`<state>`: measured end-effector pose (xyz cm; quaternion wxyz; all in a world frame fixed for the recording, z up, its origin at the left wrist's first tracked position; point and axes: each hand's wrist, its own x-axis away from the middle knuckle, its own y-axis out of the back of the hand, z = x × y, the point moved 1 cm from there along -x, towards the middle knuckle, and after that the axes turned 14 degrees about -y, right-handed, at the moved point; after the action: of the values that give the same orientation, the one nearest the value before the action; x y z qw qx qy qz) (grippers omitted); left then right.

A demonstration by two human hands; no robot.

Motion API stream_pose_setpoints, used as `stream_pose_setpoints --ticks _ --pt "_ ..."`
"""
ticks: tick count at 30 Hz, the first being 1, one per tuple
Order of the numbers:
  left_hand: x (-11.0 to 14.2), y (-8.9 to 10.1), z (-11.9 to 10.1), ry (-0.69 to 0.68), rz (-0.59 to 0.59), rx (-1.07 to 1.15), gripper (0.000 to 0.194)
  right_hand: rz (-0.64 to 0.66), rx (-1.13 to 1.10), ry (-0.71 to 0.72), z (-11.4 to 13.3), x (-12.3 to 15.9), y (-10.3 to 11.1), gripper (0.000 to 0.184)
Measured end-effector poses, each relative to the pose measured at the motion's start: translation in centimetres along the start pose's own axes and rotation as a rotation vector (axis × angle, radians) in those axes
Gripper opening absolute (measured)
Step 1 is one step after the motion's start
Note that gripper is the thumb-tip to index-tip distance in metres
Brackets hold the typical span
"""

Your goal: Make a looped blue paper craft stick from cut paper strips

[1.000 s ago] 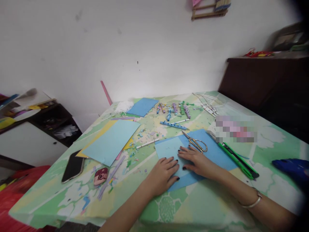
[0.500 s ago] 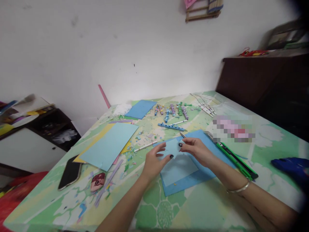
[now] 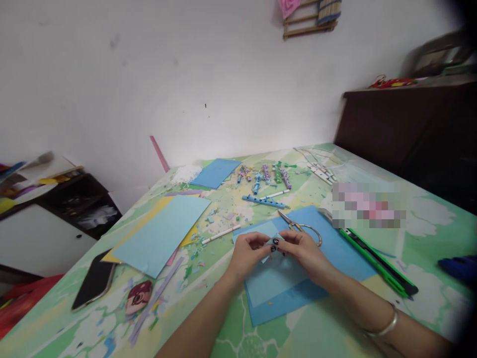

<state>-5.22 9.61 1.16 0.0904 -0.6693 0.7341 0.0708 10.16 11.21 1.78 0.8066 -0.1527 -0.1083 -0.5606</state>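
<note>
Both hands meet over the blue sheets in the middle of the table. My left hand [image 3: 250, 252] pinches a small piece of light blue paper [image 3: 265, 258] between thumb and fingers. From the other side my right hand [image 3: 302, 248] grips the same piece, its thumb close to the left thumb. The fingers hide most of the piece. Beneath lie a light blue sheet [image 3: 274, 286] and a larger darker blue sheet [image 3: 350, 253]. Just beyond my right hand rests a pair of scissors [image 3: 298, 224] with gold-coloured handles.
A green box cutter [image 3: 380, 263] lies on the right. Leftward are stacked coloured sheets [image 3: 164, 233], a black phone [image 3: 95, 281], a dark red case [image 3: 138, 297] and paper scraps. Decorated paper tubes [image 3: 278, 174], a blue tube [image 3: 264, 202] and a white stick [image 3: 221, 234] lie farther back.
My left hand has closed on the small light blue piece, which was held up by my right hand. Both hands have come together and lower, and the scissors now show more fully.
</note>
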Motion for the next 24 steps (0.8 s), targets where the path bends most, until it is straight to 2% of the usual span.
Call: stream_pose_setpoints --ticks 4,9,15,24 --pt "0.11 0.31 -0.55 0.000 -0.023 -0.047 0.029 0.001 0.024 0.022 -0.24 -0.07 0.42 0.023" --pt "0.46 0.09 -0.43 -0.079 -0.062 -0.174 0.027 0.009 0.053 0.060 -0.89 -0.20 0.58 0.021" --pt "0.80 -0.55 -0.53 -0.106 -0.006 -0.104 0.031 0.011 0.078 0.069 -0.67 -0.06 0.47 0.021" --pt "0.78 -0.40 -0.56 -0.096 -0.034 -0.149 0.026 -0.003 0.171 0.129 -0.64 0.04 0.17 0.013"
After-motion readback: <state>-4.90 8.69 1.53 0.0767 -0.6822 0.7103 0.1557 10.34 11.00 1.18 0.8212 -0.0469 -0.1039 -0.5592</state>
